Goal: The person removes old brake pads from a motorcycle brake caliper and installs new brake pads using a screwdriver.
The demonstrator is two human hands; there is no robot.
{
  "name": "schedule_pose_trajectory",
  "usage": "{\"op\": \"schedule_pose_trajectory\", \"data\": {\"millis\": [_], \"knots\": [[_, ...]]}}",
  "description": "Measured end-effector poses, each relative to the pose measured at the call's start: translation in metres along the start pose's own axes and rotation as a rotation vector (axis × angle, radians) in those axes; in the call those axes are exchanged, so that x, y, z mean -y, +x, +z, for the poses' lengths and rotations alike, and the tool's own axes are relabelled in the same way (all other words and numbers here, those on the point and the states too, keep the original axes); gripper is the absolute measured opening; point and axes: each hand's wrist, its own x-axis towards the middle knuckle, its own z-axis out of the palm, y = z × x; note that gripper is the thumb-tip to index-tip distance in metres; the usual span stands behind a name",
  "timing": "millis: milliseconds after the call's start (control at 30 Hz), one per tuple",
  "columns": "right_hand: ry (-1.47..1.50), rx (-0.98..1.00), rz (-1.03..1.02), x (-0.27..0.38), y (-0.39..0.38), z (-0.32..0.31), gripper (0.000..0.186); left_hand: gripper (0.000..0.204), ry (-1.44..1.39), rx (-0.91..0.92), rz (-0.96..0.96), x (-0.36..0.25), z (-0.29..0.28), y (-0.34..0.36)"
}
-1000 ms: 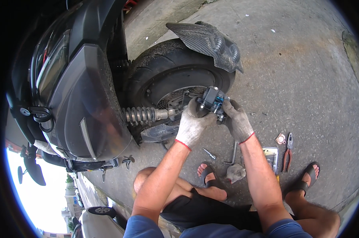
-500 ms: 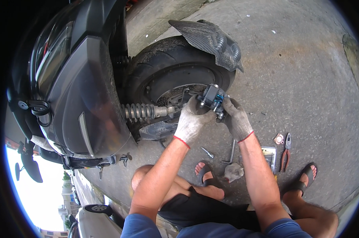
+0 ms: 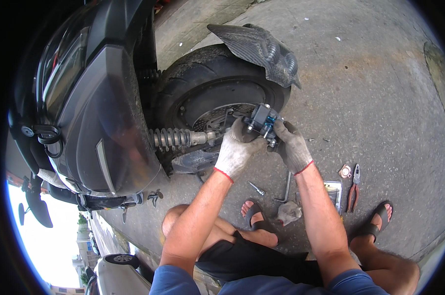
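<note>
1. Outdoors, beside a street: the ground is bare paving.
2. A car (pale, only partly in view) stands there.
3. Bright sky and buildings show beyond.

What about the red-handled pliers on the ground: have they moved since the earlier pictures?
No. The red-handled pliers still lie just right of the small pale piece on the pavement; only the view shifted slightly.

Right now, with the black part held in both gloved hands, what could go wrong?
The black part, held up between the left hand and right hand, might slip and fall. Small loose pieces on the pavement could get kicked away. The open sandals would give bare toes little protection from a drop.
</note>
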Motion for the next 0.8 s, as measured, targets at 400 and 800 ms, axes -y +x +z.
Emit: {"op": "schedule_pose_trajectory", "data": {"millis": [400, 800], "knots": [[0.104, 0.041, 0.016, 0.006, 0.001, -0.001, 0.060, 0.053, -0.030, 0.009, -0.020, -0.003, 0.000, -0.001], [0.006, 0.096, 0.045, 0.010, 0.005, -0.007, 0.053, 0.056, -0.104, 0.015, -0.031, 0.001, -0.001, 0.000]]}}
